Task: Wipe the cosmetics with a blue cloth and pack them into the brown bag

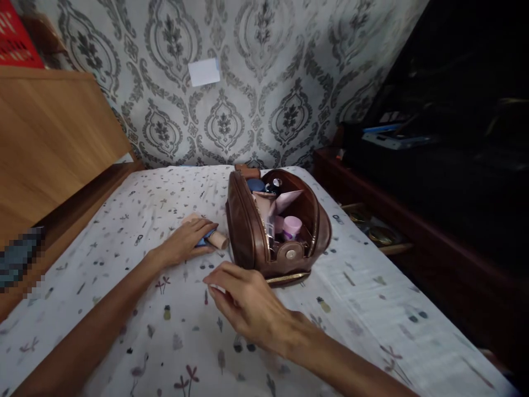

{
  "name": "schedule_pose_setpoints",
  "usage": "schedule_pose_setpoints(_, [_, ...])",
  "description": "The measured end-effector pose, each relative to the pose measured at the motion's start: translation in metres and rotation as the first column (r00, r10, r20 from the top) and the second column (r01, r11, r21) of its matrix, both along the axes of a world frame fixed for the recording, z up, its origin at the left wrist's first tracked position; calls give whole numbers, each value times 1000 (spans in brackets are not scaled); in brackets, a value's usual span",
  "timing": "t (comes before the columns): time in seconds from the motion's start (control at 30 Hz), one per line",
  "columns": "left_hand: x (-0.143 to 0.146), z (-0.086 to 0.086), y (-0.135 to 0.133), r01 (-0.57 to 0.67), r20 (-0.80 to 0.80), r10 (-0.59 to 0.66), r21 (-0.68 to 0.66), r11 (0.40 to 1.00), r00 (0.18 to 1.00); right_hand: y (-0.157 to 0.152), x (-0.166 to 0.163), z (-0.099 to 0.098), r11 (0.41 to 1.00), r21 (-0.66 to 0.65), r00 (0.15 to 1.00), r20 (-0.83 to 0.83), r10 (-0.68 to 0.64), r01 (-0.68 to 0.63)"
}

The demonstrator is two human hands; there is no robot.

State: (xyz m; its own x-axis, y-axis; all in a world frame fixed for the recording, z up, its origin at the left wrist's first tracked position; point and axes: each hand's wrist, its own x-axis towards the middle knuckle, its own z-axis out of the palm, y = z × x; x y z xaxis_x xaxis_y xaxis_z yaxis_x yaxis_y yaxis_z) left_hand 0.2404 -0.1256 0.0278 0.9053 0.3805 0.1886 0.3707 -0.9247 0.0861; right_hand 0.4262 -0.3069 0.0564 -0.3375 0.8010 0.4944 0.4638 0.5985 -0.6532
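Observation:
On the printed sheet, my left hand [192,240] lies with its fingers curled over a small blue tube with a beige cap [218,239]; most of the tube is hidden under the fingers. Beside the fingers shows a flat, pale peach item [190,219]. Nearer to me, my right hand [248,300] is closed in a pinch, with a bit of something whitish between thumb and fingers, too small to name. Just beyond it stands a brown leather cosmetic bag [243,231], unzipped. Inside are a pink-lidded jar [292,225], a blue round item [256,186] and a pale pink card-like piece [288,200].
The bed [173,325] ends at a patterned wall [223,121]. A wooden panel [49,149] bounds the left side. At the right, below the bed edge, is an open drawer [397,249] holding things. A dark surface [463,154] rises beyond.

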Motion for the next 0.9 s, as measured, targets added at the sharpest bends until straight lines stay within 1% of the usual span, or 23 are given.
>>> schedule_pose_setpoints(0.07, [-1, 1, 1, -12, -16, 12, 39, 999, 1000, 10, -12, -17, 989, -127, 997, 40, -66, 71])
schedule_pose_setpoints(0.1, [-2, 2, 1, -30, -35, 32, 64, 998, 999, 15, -17, -23, 974, -192, 992, 61, -108, 118])
schedule_pose_setpoints(0.17, [-5, 6, -1, -72, -74, 80, 112, 991, 994, 23, -24, -30, 932, -297, 978, 83, -190, 206])
schedule_pose_setpoints(0.23, [-13, 9, -5, -101, -91, 114, 134, 986, 989, 30, -29, -32, 901, -352, 967, 54, -251, 254])
schedule_pose_setpoints(0.37, [-38, 5, -20, -138, -33, 144, 141, 980, 989, 42, -38, -33, 889, -370, 951, -43, -306, 269])
schedule_pose_setpoints(0.5, [-57, -2, -33, -122, 89, 110, 152, 981, 990, 59, -48, -40, 867, -415, 951, -11, -308, 276])
schedule_pose_setpoints(0.6, [-60, -7, -35, -122, 148, 96, 172, 978, 984, 71, -52, -53, 852, -420, 938, -1, -345, 313])
schedule_pose_setpoints(0.73, [-60, -14, -31, -127, 137, 100, 204, 971, 985, 79, -49, -67, 854, -404, 930, -23, -368, 328])
schedule_pose_setpoints(0.83, [-62, -21, -30, -136, 145, 106, 217, 967, 984, 75, -45, -70, 863, -392, 931, -40, -362, 319])
schedule_pose_setpoints(0.9, [-63, -23, -32, -144, 171, 100, 270, 952, 980, 71, -43, -69, 875, -387, 935, -79, -346, 291])
